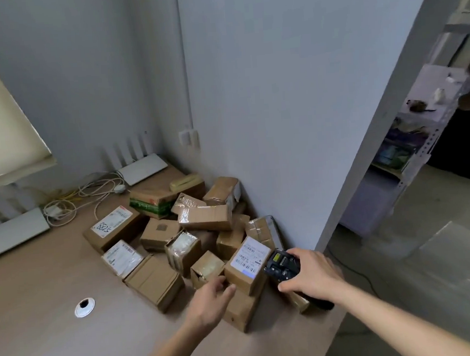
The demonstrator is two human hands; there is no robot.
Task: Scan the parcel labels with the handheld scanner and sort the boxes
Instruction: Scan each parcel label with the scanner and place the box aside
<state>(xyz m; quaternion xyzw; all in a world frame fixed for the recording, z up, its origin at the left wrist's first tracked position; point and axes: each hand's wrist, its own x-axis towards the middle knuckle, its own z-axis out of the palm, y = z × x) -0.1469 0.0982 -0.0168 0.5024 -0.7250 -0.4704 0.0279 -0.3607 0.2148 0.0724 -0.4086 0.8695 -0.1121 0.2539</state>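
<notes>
My right grip (311, 274) clamps the black handheld scanner (283, 264) beside the white-labelled brown cardboard box (247, 266); my left grip (212, 300), fingers apart, touches its side

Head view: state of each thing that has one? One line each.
scanner: gripped in right hand, aimed at the labelled box
labelled box: label up, blue glow on the label
left hand: fingers touching labelled box's near side
box pile: heaped in the desk corner
</notes>
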